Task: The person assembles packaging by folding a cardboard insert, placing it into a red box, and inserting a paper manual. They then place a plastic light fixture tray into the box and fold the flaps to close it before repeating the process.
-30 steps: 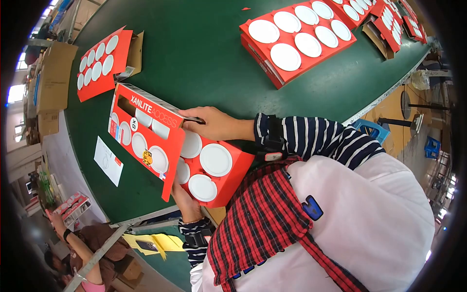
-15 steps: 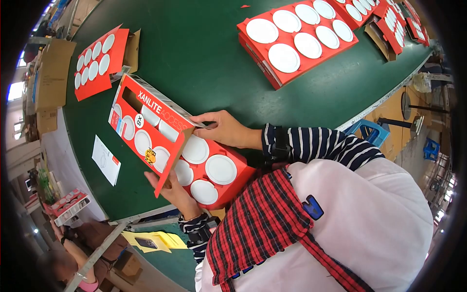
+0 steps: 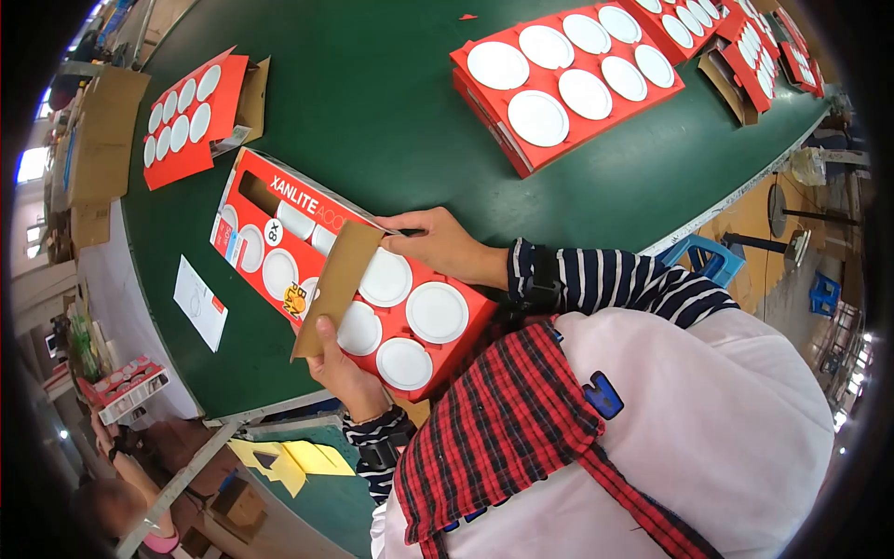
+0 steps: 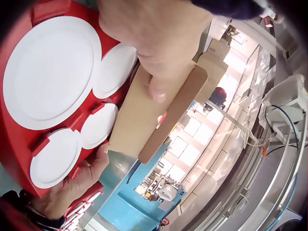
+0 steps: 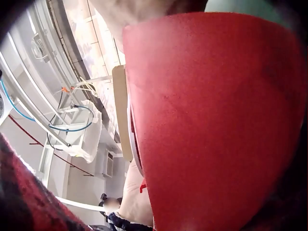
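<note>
A red printed carton (image 3: 265, 207) marked XANLITE lies tilted in front of the person. From its near end sticks a red insert (image 3: 470, 321) set with white round discs (image 3: 438, 313). The carton's end flap (image 3: 337, 289) is bent back, brown inner side up. My left hand (image 3: 349, 377) pinches this flap, thumb on the brown side, as the left wrist view also shows at the flap (image 4: 137, 108). My right hand (image 3: 447, 247) grips the carton's far long edge by the opening, its fingertips partly hidden. The insert's red end (image 5: 216, 120) fills most of the right wrist view.
On the green table (image 3: 372, 102) stand a red pack of white discs (image 3: 568, 79) and more packs at the far right. Another opened pack (image 3: 191, 121) lies at the left, near a white leaflet (image 3: 200, 303). A second person (image 3: 130, 475) is beyond the table edge.
The end flap has swung back toward the printed panel, turning its brown side up. My left hand has come from beneath the insert onto the flap. My right hand has shifted slightly right.
</note>
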Motion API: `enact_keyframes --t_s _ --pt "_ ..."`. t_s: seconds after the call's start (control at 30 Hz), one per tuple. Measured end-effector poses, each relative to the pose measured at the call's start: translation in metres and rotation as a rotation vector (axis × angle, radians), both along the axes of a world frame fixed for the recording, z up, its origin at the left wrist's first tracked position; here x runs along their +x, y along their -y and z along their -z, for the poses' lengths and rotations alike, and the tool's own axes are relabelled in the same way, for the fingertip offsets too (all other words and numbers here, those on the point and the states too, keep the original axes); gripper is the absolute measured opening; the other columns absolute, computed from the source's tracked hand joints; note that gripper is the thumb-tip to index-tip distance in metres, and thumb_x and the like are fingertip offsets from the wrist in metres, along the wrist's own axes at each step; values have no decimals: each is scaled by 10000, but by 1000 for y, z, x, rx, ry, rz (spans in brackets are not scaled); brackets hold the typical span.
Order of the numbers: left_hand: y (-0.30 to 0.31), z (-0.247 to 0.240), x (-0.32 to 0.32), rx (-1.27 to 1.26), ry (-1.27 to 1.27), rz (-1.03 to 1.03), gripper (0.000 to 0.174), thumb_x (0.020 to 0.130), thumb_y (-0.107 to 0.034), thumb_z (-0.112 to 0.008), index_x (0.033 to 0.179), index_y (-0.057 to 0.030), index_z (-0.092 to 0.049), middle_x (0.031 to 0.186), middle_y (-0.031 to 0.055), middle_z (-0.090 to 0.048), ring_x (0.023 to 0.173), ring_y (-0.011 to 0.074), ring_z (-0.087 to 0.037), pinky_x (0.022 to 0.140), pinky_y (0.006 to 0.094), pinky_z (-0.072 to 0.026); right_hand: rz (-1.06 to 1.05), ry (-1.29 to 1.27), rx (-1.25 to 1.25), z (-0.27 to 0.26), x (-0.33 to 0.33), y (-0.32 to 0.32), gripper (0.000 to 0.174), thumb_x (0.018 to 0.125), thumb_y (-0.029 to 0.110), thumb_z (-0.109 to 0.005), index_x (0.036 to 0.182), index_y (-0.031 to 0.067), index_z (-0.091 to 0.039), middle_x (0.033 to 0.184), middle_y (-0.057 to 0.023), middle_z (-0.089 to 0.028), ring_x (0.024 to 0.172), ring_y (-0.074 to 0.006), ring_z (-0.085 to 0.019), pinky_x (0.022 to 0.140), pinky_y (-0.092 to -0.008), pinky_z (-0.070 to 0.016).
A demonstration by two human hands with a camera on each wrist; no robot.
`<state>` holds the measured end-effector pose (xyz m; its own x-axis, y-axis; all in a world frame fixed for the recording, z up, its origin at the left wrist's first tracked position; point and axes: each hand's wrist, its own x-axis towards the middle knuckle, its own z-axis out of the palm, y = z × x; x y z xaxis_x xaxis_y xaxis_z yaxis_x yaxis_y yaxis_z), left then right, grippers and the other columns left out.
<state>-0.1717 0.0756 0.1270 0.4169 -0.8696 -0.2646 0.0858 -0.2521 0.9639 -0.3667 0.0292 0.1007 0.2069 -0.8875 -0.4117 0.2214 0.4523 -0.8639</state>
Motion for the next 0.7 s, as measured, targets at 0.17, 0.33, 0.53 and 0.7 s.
enact_keyframes --t_s 0.17,0.33,0.53,0.7 --pt "-1 8 3 -7 -33 -41 415 905 -280 -624 1197 5 -543 1135 77 -604 1021 168 -573 907 315 -469 115 112 -135 12 8 -1 438 860 166 -637 1250 -19 -557 998 -88 -653 848 -83 -585 724 -225 -486" --pt "-9 11 -2 -73 33 -23 356 900 -224 -632 1156 15 -569 1115 81 -617 976 156 -586 869 304 -470 116 33 -154 -1 -1 5 393 864 116 -626 1209 -60 -564 1051 -116 -651 943 -136 -602 831 -251 -475" --pt "2 0 -11 -6 -26 -131 328 898 -224 -635 1117 15 -587 1099 78 -621 967 148 -586 857 297 -468 117 117 5 -7 5 16 376 860 121 -624 1180 -72 -580 1075 -133 -646 969 -147 -603 855 -254 -474" --pt "-4 -3 -14 -41 -72 -125 329 896 -223 -640 1123 9 -588 1082 75 -623 955 146 -589 855 290 -465 110 68 17 -11 2 3 389 859 119 -616 1192 -79 -571 1096 -133 -641 971 -128 -596 848 -247 -477"
